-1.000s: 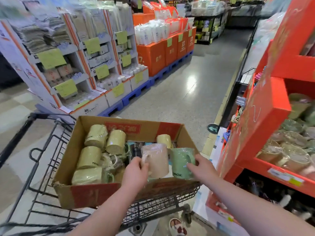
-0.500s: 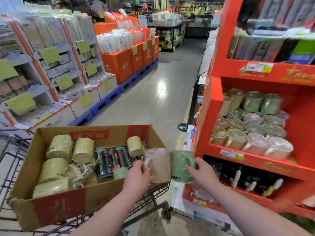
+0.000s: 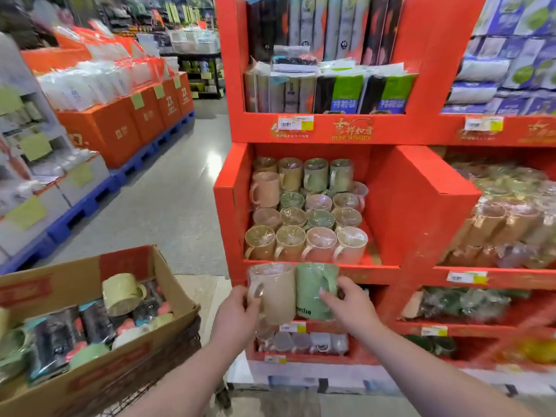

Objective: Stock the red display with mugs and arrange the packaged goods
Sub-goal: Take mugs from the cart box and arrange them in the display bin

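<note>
My left hand (image 3: 237, 317) grips a beige plastic-wrapped mug (image 3: 275, 291) and my right hand (image 3: 350, 308) grips a green wrapped mug (image 3: 313, 288). Both mugs are upright, side by side, just below the front lip of the red display (image 3: 382, 212). Its middle-left shelf holds several rows of wrapped mugs (image 3: 305, 212) in beige, green and pink. Packaged goods (image 3: 325, 91) stand on the shelf above. A cardboard box (image 3: 126, 353) at lower left holds more mugs, among them a yellow mug (image 3: 122, 293), and dark packets.
The box rides on a wire cart (image 3: 168, 368) at my left. Orange stacked boxes (image 3: 120, 127) on blue pallets line the far side of the grey aisle floor (image 3: 168, 206). More wrapped goods (image 3: 508, 221) fill the display's right compartments.
Both hands have lifted the two mugs out of the box and carried them right, up to the red display. My view has turned from the cart toward the shelves.
</note>
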The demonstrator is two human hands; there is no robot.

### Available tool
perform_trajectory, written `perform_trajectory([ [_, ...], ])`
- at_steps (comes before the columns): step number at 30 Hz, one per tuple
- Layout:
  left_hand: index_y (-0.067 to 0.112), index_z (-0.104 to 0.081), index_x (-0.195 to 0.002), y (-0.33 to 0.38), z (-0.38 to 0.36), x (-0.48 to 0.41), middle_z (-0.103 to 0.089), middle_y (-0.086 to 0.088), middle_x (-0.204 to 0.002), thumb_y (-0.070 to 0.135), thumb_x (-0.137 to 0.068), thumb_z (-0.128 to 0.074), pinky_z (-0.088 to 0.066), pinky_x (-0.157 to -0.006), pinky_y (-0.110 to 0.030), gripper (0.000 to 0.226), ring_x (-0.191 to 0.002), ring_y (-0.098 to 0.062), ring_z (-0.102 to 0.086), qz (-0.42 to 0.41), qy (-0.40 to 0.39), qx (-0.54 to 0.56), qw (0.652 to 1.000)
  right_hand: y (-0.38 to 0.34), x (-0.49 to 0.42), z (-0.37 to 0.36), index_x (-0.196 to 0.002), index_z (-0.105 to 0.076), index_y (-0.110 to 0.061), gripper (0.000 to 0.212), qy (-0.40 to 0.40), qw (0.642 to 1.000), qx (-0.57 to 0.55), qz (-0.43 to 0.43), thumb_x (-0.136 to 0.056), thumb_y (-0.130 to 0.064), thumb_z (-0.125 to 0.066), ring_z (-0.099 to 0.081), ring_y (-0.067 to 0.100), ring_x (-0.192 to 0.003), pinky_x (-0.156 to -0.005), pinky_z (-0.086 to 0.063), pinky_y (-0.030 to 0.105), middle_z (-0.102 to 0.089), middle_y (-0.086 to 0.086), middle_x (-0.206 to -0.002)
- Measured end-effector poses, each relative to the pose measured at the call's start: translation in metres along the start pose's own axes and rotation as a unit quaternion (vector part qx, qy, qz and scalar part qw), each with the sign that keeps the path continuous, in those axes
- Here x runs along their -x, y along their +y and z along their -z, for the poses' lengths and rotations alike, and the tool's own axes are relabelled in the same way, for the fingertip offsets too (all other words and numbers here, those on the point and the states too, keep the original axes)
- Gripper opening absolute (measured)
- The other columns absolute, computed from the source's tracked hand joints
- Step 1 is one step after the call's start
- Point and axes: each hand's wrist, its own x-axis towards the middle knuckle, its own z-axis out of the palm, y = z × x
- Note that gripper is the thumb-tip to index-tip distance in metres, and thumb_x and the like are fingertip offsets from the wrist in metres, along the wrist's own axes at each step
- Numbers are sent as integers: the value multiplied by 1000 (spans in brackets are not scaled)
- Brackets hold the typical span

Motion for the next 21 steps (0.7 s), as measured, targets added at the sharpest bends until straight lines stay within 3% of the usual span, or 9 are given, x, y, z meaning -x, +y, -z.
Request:
perform_trajectory([
  [4, 16, -43, -75, 34, -34, -4, -53, 0, -68, 19, -94, -49, -34, -50, -26, 20, -61, -14, -50, 2, -2, 24, 1000, 19, -13, 38, -98, -59, -19, 11, 2, 999, -31, 10, -89, -25, -61, -60, 17, -83, -72, -45, 29, -65, -1, -91],
  [8, 10, -49, -84, 58, -57, -8, -59, -7, -71, 18, -94, -49, -39, -54, -30, 13, -63, -21, -55, 17, 5, 45, 999, 35, -30, 66, -97, -61, -16, 15, -9, 999, -28, 17, -88, -28, -62, -63, 20, -86, -80, -49, 34, -67, 0, -91],
  [12, 11, -51, -86, 72, -66, -14, -58, -3, -71, 18, -94, -49, -38, -51, -28, 11, -61, -16, -54, 20, 21, 49, 998, 42, -52, 76, -104, -62, -18, 20, -26, 999, -23, 20, -87, -29, -62, -64, 21, -87, -82, -52, 42, -68, 1, -95],
  [16, 19, -51, -85, 79, -61, -27, -58, 3, -71, 17, -94, -50, -35, -51, -23, 10, -64, -9, -54, 13, 44, 33, 998, 36, -72, 72, -104, -60, -17, 22, -43, 998, -29, 17, -85, -28, -63, -65, 24, -86, -79, -54, 42, -67, 2, -95],
  [21, 13, -48, -77, 78, -54, -60, -54, -2, -67, 17, -92, -53, -38, -55, -29, 17, -62, -15, -51, 11, 59, 28, 998, 23, -100, 65, -90, -56, -6, 27, -46, 999, -1, 23, -81, -31, -64, -59, 23, -63, -62, -52, 42, -60, 12, -76],
])
